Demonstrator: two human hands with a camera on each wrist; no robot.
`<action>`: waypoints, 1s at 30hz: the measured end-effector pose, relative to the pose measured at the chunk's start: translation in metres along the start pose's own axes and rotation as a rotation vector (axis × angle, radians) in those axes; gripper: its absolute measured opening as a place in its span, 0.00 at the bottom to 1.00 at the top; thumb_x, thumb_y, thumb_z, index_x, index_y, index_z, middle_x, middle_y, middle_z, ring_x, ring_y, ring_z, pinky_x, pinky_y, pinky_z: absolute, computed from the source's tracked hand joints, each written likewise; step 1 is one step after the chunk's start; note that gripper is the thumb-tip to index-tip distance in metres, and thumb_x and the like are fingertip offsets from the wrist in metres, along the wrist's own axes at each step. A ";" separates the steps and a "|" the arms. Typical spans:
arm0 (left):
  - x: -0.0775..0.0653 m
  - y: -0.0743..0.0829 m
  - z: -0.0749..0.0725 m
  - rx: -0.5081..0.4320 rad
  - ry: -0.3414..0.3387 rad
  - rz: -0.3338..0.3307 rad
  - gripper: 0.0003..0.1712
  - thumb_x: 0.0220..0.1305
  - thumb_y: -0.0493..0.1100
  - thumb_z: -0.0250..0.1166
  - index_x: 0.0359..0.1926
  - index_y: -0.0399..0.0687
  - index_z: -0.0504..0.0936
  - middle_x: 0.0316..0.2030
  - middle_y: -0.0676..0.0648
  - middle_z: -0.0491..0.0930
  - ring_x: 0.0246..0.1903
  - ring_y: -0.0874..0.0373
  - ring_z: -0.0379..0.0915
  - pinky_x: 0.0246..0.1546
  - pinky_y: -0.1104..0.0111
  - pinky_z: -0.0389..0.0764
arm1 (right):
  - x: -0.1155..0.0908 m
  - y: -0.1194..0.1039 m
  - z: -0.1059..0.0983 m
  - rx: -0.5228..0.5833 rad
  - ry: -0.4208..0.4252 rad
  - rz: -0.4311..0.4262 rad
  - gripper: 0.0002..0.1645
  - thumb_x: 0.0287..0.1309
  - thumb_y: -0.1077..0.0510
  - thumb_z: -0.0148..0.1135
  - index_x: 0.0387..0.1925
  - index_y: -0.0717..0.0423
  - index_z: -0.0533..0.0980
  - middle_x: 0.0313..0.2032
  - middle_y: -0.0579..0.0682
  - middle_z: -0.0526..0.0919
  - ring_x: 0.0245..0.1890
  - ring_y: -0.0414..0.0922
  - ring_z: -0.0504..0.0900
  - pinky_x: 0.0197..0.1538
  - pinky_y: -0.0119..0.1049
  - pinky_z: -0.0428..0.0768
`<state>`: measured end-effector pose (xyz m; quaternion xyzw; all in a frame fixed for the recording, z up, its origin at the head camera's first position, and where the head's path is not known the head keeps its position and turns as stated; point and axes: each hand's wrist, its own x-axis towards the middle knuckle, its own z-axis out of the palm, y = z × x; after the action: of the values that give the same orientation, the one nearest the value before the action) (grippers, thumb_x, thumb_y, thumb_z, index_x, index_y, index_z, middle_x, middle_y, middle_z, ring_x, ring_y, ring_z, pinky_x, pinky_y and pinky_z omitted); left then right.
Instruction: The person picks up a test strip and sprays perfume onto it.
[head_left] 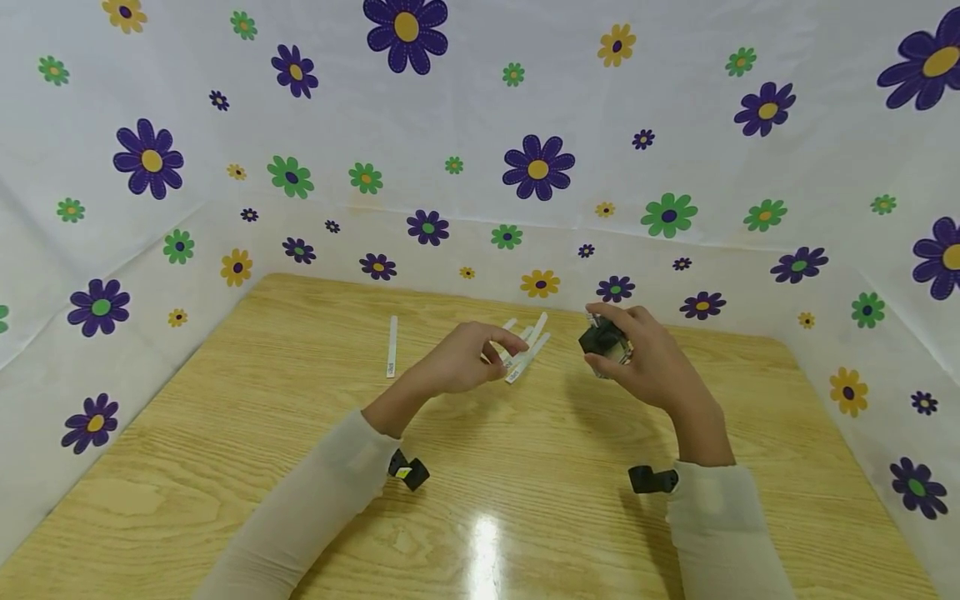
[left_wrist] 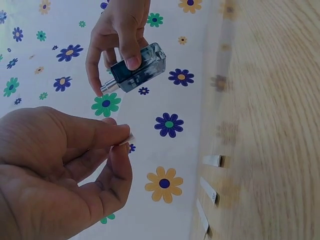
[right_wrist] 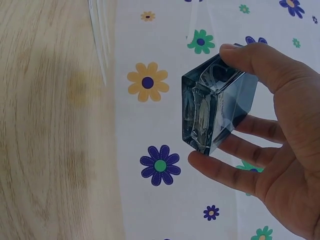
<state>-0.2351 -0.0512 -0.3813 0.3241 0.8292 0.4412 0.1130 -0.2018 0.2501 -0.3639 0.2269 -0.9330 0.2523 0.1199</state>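
My right hand (head_left: 652, 358) grips a dark, clear-glass perfume bottle (left_wrist: 137, 69), raised above the table and tilted. Its silver spray neck (left_wrist: 110, 86) points toward the left side, and the thick glass base (right_wrist: 200, 117) faces the right wrist camera. Across from it, my left hand (head_left: 468, 358) pinches the end of a thin white paper strip (left_wrist: 129, 139) between thumb and forefinger. Most of that strip is hidden from the left wrist camera. Just past the left hand in the head view, several white paper strips (head_left: 534, 354) lie close together.
A single white strip (head_left: 392, 347) lies apart on the wooden table (head_left: 285, 400), left of the left hand. Flowered cloth (head_left: 465, 108) rises along the table's back and both sides. Black wrist cameras (head_left: 408, 471) hang by the sleeves.
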 end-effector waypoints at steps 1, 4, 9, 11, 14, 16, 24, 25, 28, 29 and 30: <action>0.000 0.000 0.000 0.000 0.002 -0.001 0.23 0.67 0.27 0.65 0.60 0.45 0.83 0.55 0.39 0.81 0.40 0.58 0.83 0.40 0.67 0.84 | 0.000 0.000 0.000 0.003 -0.003 0.002 0.41 0.63 0.51 0.73 0.74 0.46 0.67 0.57 0.65 0.74 0.44 0.60 0.81 0.44 0.60 0.82; -0.002 0.001 0.000 0.008 0.009 -0.008 0.22 0.67 0.28 0.65 0.60 0.45 0.84 0.57 0.41 0.81 0.41 0.58 0.83 0.40 0.68 0.84 | 0.000 -0.001 0.001 0.003 -0.008 0.009 0.41 0.63 0.51 0.73 0.74 0.45 0.66 0.58 0.65 0.74 0.47 0.61 0.81 0.45 0.61 0.82; -0.004 0.003 -0.001 0.010 0.016 -0.025 0.23 0.68 0.30 0.65 0.62 0.45 0.83 0.60 0.45 0.80 0.44 0.57 0.83 0.39 0.67 0.84 | 0.000 -0.002 0.001 0.002 -0.013 0.014 0.41 0.63 0.51 0.73 0.74 0.45 0.66 0.58 0.65 0.74 0.47 0.61 0.82 0.46 0.61 0.83; -0.005 0.004 -0.002 0.007 0.016 -0.027 0.23 0.68 0.30 0.65 0.63 0.45 0.82 0.60 0.45 0.80 0.46 0.56 0.84 0.39 0.66 0.84 | 0.000 -0.002 0.002 0.003 -0.014 0.012 0.42 0.63 0.52 0.73 0.74 0.46 0.67 0.58 0.65 0.74 0.48 0.62 0.81 0.47 0.62 0.82; -0.006 0.005 -0.003 0.006 0.015 -0.025 0.23 0.69 0.31 0.65 0.64 0.45 0.82 0.62 0.44 0.79 0.46 0.55 0.84 0.41 0.66 0.84 | 0.001 -0.003 0.003 0.000 -0.018 0.010 0.42 0.62 0.53 0.74 0.74 0.46 0.67 0.58 0.64 0.74 0.51 0.62 0.80 0.48 0.63 0.81; -0.006 0.005 -0.003 0.007 0.013 -0.021 0.23 0.69 0.31 0.65 0.63 0.45 0.82 0.63 0.45 0.79 0.46 0.55 0.84 0.42 0.66 0.84 | 0.002 -0.003 0.004 -0.005 -0.023 0.009 0.42 0.62 0.52 0.74 0.74 0.46 0.67 0.57 0.64 0.75 0.50 0.61 0.80 0.47 0.62 0.82; -0.009 0.010 -0.006 -0.027 0.003 -0.019 0.23 0.69 0.31 0.65 0.63 0.45 0.82 0.66 0.44 0.76 0.46 0.56 0.82 0.44 0.65 0.84 | 0.006 -0.006 0.013 -0.019 -0.022 -0.031 0.40 0.63 0.49 0.73 0.74 0.46 0.67 0.54 0.61 0.75 0.40 0.55 0.79 0.42 0.54 0.82; -0.009 0.010 -0.006 -0.029 0.002 -0.018 0.23 0.69 0.31 0.65 0.63 0.45 0.82 0.66 0.44 0.76 0.45 0.56 0.82 0.44 0.65 0.84 | 0.007 -0.006 0.014 -0.020 -0.016 -0.038 0.40 0.63 0.49 0.72 0.74 0.46 0.67 0.54 0.61 0.75 0.39 0.54 0.79 0.41 0.54 0.82; -0.008 0.011 -0.006 -0.024 0.000 -0.012 0.23 0.69 0.31 0.65 0.64 0.46 0.82 0.65 0.45 0.76 0.45 0.57 0.82 0.46 0.65 0.84 | 0.008 -0.008 0.017 -0.022 -0.004 -0.056 0.40 0.64 0.47 0.71 0.74 0.45 0.67 0.54 0.61 0.74 0.38 0.54 0.78 0.40 0.53 0.82; -0.008 0.011 -0.006 -0.022 0.000 -0.009 0.23 0.69 0.31 0.66 0.63 0.47 0.82 0.65 0.45 0.76 0.44 0.57 0.83 0.46 0.66 0.84 | 0.009 -0.009 0.017 -0.018 -0.001 -0.060 0.40 0.64 0.47 0.71 0.74 0.45 0.67 0.54 0.61 0.74 0.38 0.54 0.78 0.40 0.52 0.82; -0.008 0.011 -0.006 -0.021 -0.002 -0.006 0.23 0.69 0.31 0.65 0.63 0.47 0.82 0.65 0.45 0.76 0.44 0.58 0.83 0.47 0.66 0.84 | 0.009 -0.009 0.018 -0.011 0.000 -0.064 0.40 0.64 0.48 0.71 0.74 0.45 0.67 0.54 0.61 0.74 0.37 0.53 0.78 0.39 0.51 0.82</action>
<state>-0.2269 -0.0558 -0.3696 0.3207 0.8254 0.4492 0.1186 -0.2069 0.2304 -0.3725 0.2561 -0.9266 0.2433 0.1292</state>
